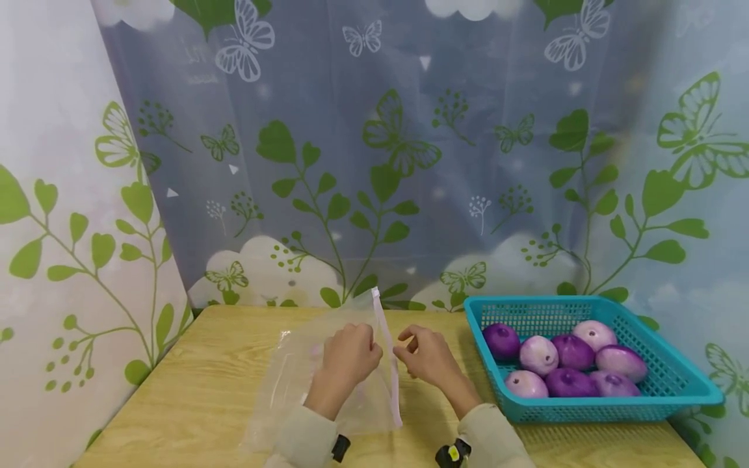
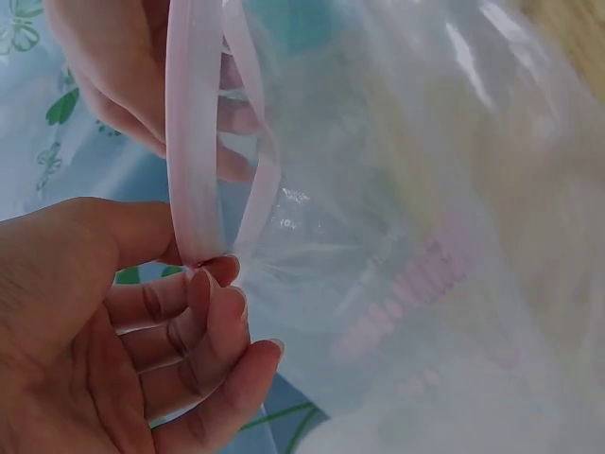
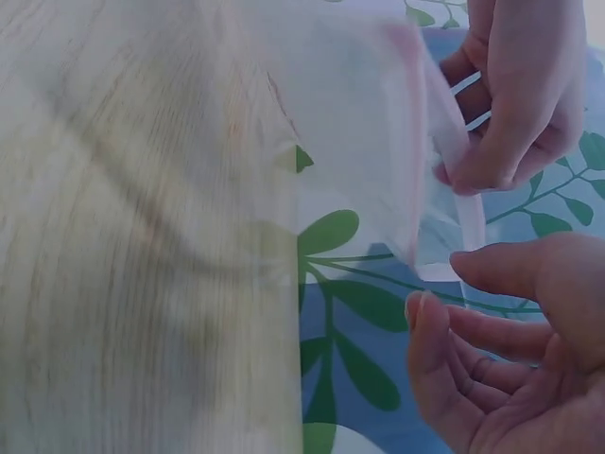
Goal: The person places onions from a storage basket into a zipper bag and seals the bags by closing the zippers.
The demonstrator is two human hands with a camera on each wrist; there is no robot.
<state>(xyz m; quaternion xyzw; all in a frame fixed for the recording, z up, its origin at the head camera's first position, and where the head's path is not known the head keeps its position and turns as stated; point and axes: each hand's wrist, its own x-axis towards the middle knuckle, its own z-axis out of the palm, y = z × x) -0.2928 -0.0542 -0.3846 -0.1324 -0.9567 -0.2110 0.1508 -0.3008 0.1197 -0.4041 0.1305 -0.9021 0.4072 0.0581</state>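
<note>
A clear zip bag with a pale pink zip strip stands on its side over the table. My left hand pinches the strip between thumb and fingers, seen closely where the fingertips meet the bag's edge. The mouth is parted, with a gap between its two pink strips. Across the mouth, my right hand is close to the strip. In the right wrist view its thumb and index finger are apart beside the bag's edge; whether the thumb touches the film I cannot tell.
To the right, a teal plastic basket holds several purple onions, some paler than others. Both stand on a wood-grain table. A curtain printed with leaves and butterflies hangs behind it.
</note>
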